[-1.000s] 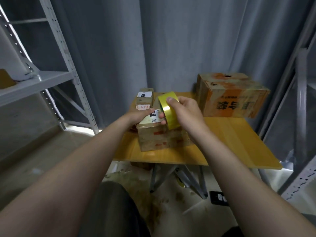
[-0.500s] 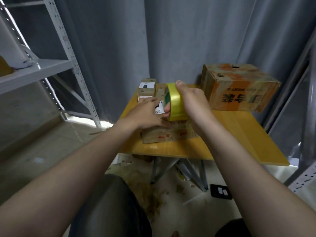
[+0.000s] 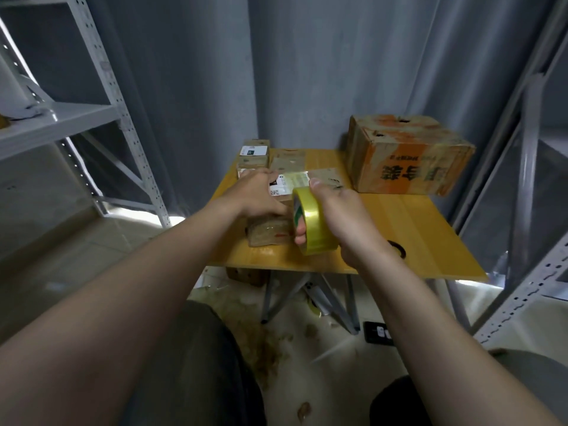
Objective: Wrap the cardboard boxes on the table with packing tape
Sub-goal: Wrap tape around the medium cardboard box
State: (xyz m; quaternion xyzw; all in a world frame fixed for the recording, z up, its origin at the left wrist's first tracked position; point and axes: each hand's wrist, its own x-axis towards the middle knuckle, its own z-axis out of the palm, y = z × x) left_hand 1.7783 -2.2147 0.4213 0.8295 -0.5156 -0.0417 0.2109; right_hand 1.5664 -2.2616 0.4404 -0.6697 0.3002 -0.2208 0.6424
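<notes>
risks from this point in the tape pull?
1. The left hand only presses flat on the small box, which sits near the table front edge; the pull could drag it off.
2. The right hand holds the tape roll at an angle, so the strip may run crooked or wrinkle.

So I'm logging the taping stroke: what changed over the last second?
The right hand drew the tape roll from above the small box down toward its near edge. The left hand went from gripping the box's side to pressing flat on top. The large box stayed put.
</notes>
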